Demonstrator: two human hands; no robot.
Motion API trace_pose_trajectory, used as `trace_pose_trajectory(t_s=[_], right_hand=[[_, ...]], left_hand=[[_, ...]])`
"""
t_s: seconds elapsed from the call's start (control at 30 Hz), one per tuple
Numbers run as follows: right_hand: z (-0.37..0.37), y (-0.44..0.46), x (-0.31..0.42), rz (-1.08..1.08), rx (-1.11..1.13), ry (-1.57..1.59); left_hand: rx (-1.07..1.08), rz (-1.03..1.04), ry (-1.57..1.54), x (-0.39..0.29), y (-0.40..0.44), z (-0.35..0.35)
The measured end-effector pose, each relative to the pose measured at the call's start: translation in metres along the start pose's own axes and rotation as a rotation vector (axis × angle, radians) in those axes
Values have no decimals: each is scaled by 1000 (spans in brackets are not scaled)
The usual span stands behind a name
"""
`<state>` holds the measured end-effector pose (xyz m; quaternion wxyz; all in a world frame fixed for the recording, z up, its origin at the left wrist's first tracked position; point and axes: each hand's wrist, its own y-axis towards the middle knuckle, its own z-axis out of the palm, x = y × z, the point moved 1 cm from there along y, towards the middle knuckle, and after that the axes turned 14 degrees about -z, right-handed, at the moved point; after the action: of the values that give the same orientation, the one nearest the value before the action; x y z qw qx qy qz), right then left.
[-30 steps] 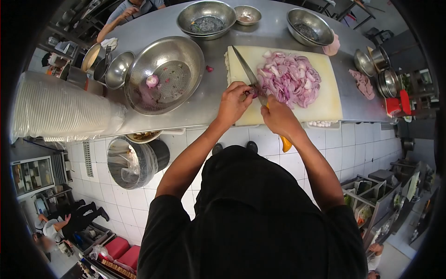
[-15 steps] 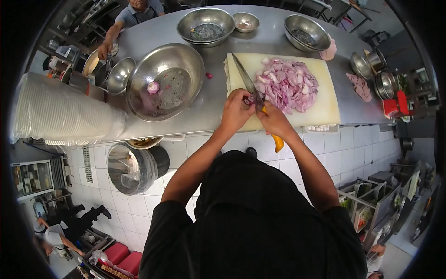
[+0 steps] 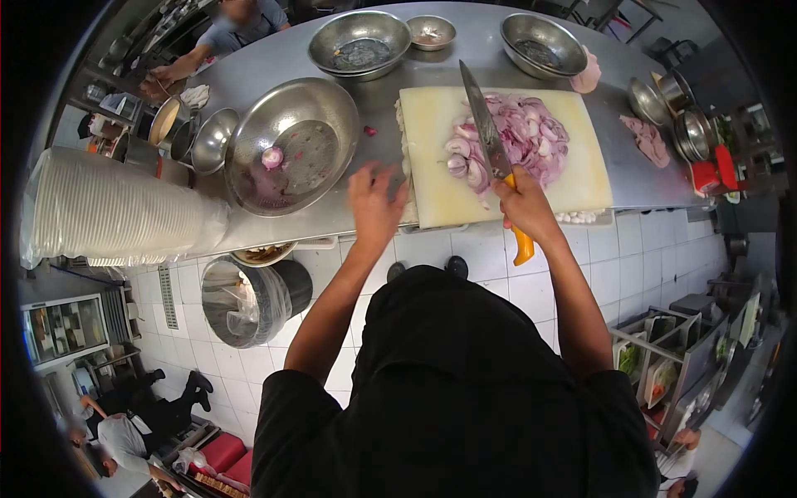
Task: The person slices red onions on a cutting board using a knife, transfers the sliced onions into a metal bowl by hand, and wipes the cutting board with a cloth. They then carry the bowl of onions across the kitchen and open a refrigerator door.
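A yellow-handled knife is gripped in the right hand, its fingers wrapped around the handle, and the blade is held slantwise over the left part of a heap of sliced red onions on a pale cutting board; whether the slices are touched by it cannot be told. The left hand, slightly blurred, is held with fingers spread beside the board, near the edge of a steel table, where a single onion is contained in a large metal bowl.
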<state>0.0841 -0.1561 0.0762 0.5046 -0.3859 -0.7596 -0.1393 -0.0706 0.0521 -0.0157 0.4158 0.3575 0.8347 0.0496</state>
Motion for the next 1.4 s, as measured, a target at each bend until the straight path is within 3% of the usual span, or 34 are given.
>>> trace_pose_trajectory(t_s=[0.13,0.37,0.47,0.67,1.23,1.4], right_hand=[[-2,-6,-3,16,-19,1],[2,-17,-3,-30,-59,28],[5,-18,-3,-64,-43,17],[32,-10,-23,-126,61,-156],[41,7,-21,-276,51,-376],[42,9,-5,-186,123,-410]], left_hand=[[148,71,-188,-56,5,40],[300,86,-317,-69,6,72],[203,280,-296,-62,2,56],[297,486,-162,-45,-11,24],[179,92,-398,-46,-3,51],[162,58,-377,-35,-4,56]])
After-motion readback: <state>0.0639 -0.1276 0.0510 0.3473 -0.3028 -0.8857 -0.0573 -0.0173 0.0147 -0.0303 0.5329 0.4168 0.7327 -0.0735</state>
